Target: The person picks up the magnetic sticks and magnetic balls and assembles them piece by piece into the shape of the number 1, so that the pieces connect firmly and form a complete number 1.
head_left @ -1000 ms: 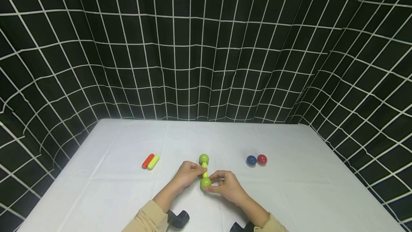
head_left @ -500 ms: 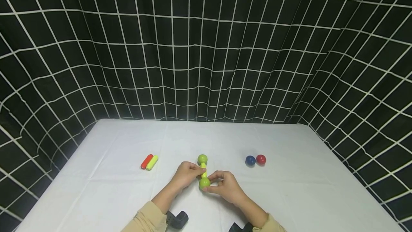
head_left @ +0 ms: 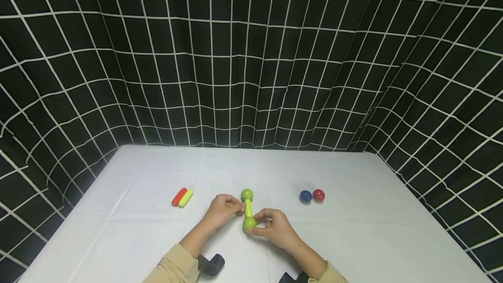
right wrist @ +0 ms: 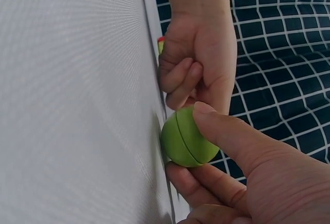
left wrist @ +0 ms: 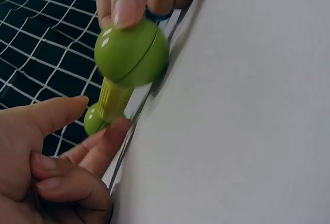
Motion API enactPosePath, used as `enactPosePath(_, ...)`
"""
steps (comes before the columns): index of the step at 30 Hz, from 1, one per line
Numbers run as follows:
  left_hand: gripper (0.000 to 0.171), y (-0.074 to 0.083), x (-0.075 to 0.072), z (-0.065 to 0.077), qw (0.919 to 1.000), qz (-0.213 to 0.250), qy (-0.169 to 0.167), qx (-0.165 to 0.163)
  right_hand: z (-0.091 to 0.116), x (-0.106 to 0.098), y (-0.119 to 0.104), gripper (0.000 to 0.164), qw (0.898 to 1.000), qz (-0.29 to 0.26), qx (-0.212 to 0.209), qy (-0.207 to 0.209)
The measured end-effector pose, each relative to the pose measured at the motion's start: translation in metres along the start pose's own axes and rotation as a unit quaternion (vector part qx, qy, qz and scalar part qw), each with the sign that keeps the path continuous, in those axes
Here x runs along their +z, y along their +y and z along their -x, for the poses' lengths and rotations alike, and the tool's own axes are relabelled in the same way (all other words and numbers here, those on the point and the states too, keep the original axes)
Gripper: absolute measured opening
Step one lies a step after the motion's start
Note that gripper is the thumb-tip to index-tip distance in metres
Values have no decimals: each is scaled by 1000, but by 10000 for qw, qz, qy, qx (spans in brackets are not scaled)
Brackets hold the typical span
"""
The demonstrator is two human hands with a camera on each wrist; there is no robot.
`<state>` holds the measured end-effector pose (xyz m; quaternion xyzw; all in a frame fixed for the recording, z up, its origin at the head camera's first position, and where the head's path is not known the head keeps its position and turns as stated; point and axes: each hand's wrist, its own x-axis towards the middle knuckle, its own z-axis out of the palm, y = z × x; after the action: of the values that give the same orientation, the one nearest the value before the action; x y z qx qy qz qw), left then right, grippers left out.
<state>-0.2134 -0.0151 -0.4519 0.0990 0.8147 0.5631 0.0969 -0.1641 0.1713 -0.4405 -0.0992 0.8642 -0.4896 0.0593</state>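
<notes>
A yellow-green stick (head_left: 248,208) runs between two green balls, the near ball (head_left: 249,224) and the far ball (head_left: 246,194), so together they look like a small dumbbell on the white table. My right hand (head_left: 277,228) pinches the near ball between thumb and fingers; the ball's seam shows in the right wrist view. Beside the stick is my left hand (head_left: 223,210), with its thumb (left wrist: 69,109) and forefinger spread apart on either side of the stick in the left wrist view. Its other fingers are loosely curled.
Left of the hands lie a red stick (head_left: 179,197) and a yellow stick (head_left: 186,198), side by side. To the right sit a blue ball (head_left: 305,196) and a red ball (head_left: 318,195). A black curtain with white grid lines (head_left: 251,77) surrounds the table.
My left hand has let go of the stick and drawn slightly back to the left. My right hand keeps its pinch on the near ball, almost unmoved.
</notes>
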Motion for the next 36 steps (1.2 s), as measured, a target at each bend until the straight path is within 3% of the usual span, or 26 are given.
enactPosePath(5, 24, 1, -12, -3, 9997, 50, 115, 217, 1, 1, 1, 35, 9999, -124, 16, -38)
enactPosePath(12, 18, 2, -31, -1, 9988, -203, 441, 56, 0, 1, 2, 36, 10000, -70, 37, 2)
enactPosePath(19, 16, 5, -63, 6, 9928, -918, 755, -152, 0, 0, 2, 38, 9999, -117, 98, -28)
enactPosePath(23, 22, 6, -85, 11, 9850, -1465, 912, -78, -1, 0, 3, 38, 9999, -125, 82, -55)
enactPosePath(28, 26, 11, -107, 19, 9670, -2245, 1188, -208, -1, 0, 3, 38, 9999, -110, 69, -67)
enactPosePath(36, 23, 10, -124, 26, 9429, -3008, 1244, -706, 1, 0, 2, 39, 10000, -54, 62, -9)
